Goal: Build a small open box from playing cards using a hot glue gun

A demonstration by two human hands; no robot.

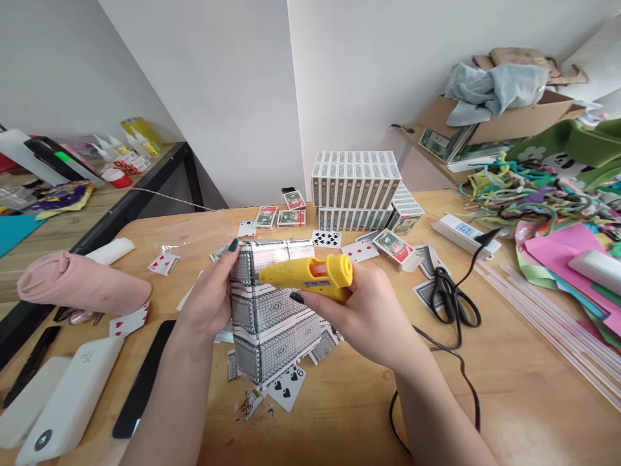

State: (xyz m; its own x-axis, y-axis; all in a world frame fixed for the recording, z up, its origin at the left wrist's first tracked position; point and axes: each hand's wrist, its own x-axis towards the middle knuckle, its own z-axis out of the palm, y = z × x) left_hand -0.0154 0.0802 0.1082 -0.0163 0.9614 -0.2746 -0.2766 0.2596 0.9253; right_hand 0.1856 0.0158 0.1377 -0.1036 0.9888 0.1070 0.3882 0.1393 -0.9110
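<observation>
Left hand: the left hand point(208, 294) is clamped on the left side of a box faced with playing cards point(276, 327), thumb at its upper edge, the other fingers mostly hidden.
Right hand: the right hand point(366, 317) is closed around a yellow glue gun point(305, 277), thumb along its near side.
Glue gun: in front of the box's upper part, narrow end toward the left hand — whether it touches the cards cannot be told.
Card box: held tilted between the forearms, patterned grey backs outward, above loose cards, among them a spade card point(287, 389).
Right side: black-handled scissors point(451, 299) lie near a black cord point(463, 375); beyond are a white power strip point(466, 236) and clear glue sticks point(557, 327).
Behind: stacked card packs point(356, 184) stand near the wall point(354, 71).
Left side: a rolled pink cloth point(85, 288) — nearer, a white power bank point(72, 401).
</observation>
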